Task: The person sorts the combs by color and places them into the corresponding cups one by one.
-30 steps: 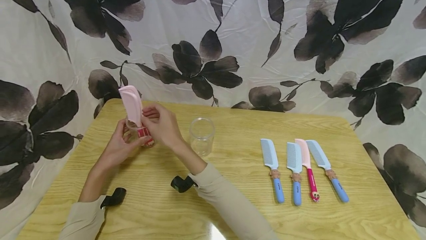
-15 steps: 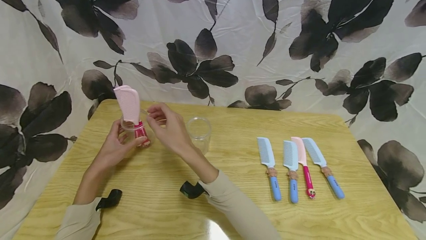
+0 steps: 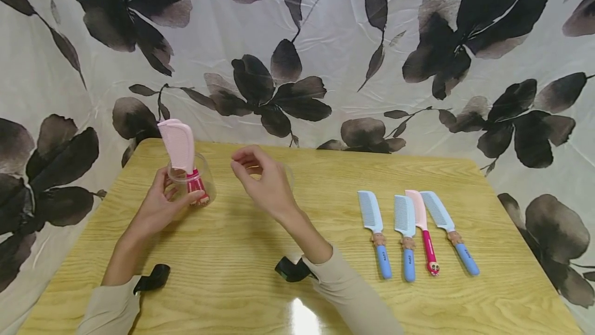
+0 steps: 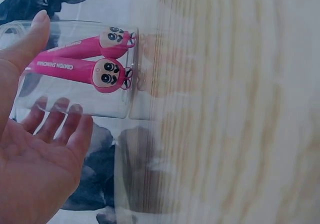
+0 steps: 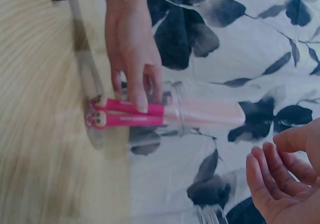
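My left hand (image 3: 160,206) grips a clear jar (image 3: 209,172) at the table's left, thumb on one side and fingers on the other. Two pink combs (image 3: 178,144) stand tilted in it, heads above the rim; the left wrist view shows their magenta handles (image 4: 65,68) at the jar's bottom. To the right of that jar my right hand (image 3: 269,185) hangs in the air with relaxed, bent fingers and holds nothing. It largely hides a second clear jar (image 3: 290,174) behind it.
On the right of the wooden table (image 3: 325,242) lie a light blue comb (image 3: 370,212), a second blue comb (image 3: 405,216) touching a pink comb (image 3: 428,247), and a third blue comb (image 3: 439,212). A floral cloth (image 3: 344,56) hangs behind the table.
My right hand has let go of the pink comb and moved right, away from the held jar, now covering most of the second jar. The left hand keeps its grip.
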Action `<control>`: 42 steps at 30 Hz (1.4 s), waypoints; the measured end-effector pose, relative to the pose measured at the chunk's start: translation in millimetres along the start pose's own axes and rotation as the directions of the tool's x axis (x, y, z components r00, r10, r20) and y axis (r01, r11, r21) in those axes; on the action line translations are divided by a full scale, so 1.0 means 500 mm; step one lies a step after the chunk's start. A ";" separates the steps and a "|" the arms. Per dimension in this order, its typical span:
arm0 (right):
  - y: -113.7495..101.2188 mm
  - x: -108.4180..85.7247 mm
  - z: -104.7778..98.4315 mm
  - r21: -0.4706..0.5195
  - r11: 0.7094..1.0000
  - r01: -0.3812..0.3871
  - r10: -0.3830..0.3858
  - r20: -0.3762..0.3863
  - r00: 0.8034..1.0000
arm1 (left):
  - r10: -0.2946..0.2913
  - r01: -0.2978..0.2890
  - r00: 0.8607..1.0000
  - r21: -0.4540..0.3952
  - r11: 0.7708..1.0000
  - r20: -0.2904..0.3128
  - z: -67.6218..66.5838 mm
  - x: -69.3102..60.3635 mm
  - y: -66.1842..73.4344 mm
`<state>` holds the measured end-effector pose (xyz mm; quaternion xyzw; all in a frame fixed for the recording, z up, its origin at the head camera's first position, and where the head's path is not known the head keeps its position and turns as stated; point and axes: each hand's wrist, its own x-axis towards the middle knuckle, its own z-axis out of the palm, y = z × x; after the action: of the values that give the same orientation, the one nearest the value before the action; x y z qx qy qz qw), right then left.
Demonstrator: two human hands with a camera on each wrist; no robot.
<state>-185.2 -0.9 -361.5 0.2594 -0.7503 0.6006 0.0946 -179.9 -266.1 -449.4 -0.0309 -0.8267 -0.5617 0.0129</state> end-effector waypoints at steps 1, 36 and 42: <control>0.000 -0.001 -0.007 0.004 1.000 0.000 0.000 -0.008 1.000 | -0.002 0.002 1.000 0.003 1.000 0.000 0.000 0.000 0.001; 0.074 -0.117 -0.199 -0.039 0.994 -0.102 0.093 -0.178 0.980 | -0.001 0.001 1.000 0.022 1.000 0.018 0.002 -0.002 0.004; 0.081 -0.134 -0.220 -0.034 0.992 -0.118 0.110 -0.181 0.977 | -0.008 0.007 1.000 0.020 1.000 0.020 0.000 -0.001 0.003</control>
<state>-167.3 128.2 -397.9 0.1590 -0.7657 0.6089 0.1328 -179.2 -265.5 -448.2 -0.0333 -0.8326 -0.5529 0.0027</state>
